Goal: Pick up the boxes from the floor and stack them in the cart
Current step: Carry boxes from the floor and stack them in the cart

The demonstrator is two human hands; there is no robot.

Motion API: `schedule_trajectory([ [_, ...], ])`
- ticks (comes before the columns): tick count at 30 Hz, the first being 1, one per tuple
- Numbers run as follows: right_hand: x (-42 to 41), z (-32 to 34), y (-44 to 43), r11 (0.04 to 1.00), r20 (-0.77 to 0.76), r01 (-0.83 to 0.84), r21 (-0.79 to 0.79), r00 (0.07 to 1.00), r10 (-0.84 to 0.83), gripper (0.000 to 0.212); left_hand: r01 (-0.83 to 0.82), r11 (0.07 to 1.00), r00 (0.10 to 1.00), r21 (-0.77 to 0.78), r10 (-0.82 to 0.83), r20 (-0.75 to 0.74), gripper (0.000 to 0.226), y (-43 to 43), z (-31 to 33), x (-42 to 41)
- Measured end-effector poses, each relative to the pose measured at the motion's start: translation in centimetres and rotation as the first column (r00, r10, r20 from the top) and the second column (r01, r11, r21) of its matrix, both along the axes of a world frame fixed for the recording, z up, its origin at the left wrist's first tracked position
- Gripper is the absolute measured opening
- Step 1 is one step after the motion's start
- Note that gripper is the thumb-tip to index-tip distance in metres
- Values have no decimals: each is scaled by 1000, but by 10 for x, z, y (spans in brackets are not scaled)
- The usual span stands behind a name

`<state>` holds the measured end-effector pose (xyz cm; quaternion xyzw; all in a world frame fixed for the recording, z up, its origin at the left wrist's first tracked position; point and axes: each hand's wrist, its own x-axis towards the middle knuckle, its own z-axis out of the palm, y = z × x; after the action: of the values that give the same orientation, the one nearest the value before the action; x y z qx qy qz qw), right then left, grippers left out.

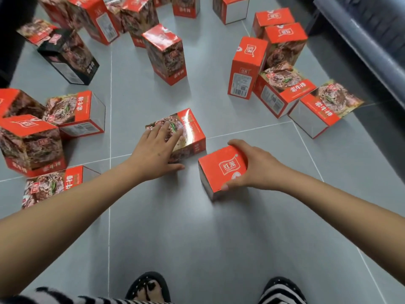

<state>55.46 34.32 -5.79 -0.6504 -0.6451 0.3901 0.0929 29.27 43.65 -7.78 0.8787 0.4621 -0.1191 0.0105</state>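
1. Head view, starting well left of the centre box (194, 130): a left cluster (74, 113) of red boxes sits on the grey tiled floor (197, 238), some lying on their sides, one standing upright.
2. Behind that cluster, up and to the left of the centre box, a black box (68, 55) lies tilted among more red ones.
3. In comes the left hand (157, 148)! Its fingers are spread flat over the top of the centre box and the thumb runs along the near bottom edge. The fingers are not curled round it, and the box lies on its side on the floor.
4. Straight behind the centre box stands a tall box (166, 53), upright and well apart from it.
5. Just right of the centre box and a little nearer the camera is the red-topped box (221, 170), standing on end on the floor. The two boxes are near each other, but I cannot tell if they touch.
6. The right hand (252, 165) is clamped on that red-topped box, fingers hooked over its far edge and thumb pressed on the near corner.
7. Further right of the centre box, a right cluster (247, 69) packs together, some boxes upright and some toppled.
8. Down at the near edge, below the centre box, two dark slippers (149, 286) stand on the tiles.
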Motion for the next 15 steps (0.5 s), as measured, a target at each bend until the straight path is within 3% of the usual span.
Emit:
schedule_trajectory([
  [3, 20, -8, -3, 999, -3, -37, -30, 999, 37, 124, -27, 999, 1000, -22, 27, 7, 102, 8, -9, 1],
  [6, 34, -26, -11, 988, -1, -61, 142, 998, 61, 112, -60, 997, 997, -49, 62, 39, 103, 17, -17, 1],
  [11, 31, -52, -31, 949, -241, 127, 287, 969, -57, 99, -82, 994, 993, -77, 88, 81, 109, 37, -25, 5],
  [15, 22, -63, -33, 906, -285, 192, 377, 955, -84, 95, -120, 980, 989, -157, 131, 62, 122, 60, -27, 7],
])
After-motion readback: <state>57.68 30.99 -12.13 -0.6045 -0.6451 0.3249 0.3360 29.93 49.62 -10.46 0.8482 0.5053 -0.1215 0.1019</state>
